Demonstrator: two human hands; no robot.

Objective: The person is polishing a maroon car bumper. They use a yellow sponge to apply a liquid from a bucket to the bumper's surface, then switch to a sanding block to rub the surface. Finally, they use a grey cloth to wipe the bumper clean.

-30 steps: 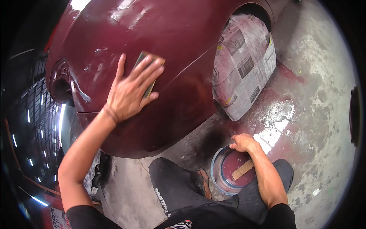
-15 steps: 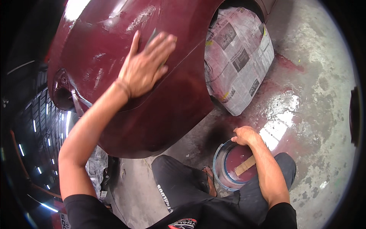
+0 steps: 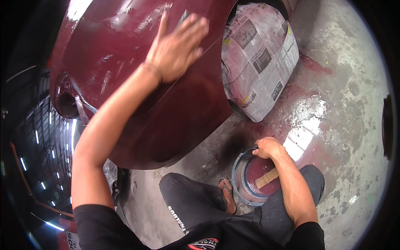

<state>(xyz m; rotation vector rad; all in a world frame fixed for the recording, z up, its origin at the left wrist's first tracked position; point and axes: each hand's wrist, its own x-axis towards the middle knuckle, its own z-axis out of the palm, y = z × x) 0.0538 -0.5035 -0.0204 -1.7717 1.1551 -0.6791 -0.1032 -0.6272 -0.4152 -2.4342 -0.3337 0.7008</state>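
My left hand (image 3: 175,50) lies flat on the wet, dark red car body panel (image 3: 125,54), blurred by motion. Beneath its fingers is a thin grey piece of sandpaper (image 3: 183,16); only an edge shows between thumb and forefinger, the rest being covered. Low on the right, my right hand (image 3: 268,148) is closed at the far rim of a round bucket (image 3: 236,179), fingers curled over the edge. Reddish liquid fills the bucket's bottom, and a flat tan strip (image 3: 266,179) rests in it, partly hidden by my right forearm.
Newspaper sheets (image 3: 258,62) cover the wheel beside the panel. Wet, red-stained concrete floor (image 3: 316,116) stretches to the right. A headlight opening (image 3: 66,100) gapes at the car's left end. My sandalled foot (image 3: 227,193) stands left of the bucket.
My left hand has slid up and to the right across the panel, sandpaper under it. The right hand stays at the bucket rim. The view has shifted slightly.
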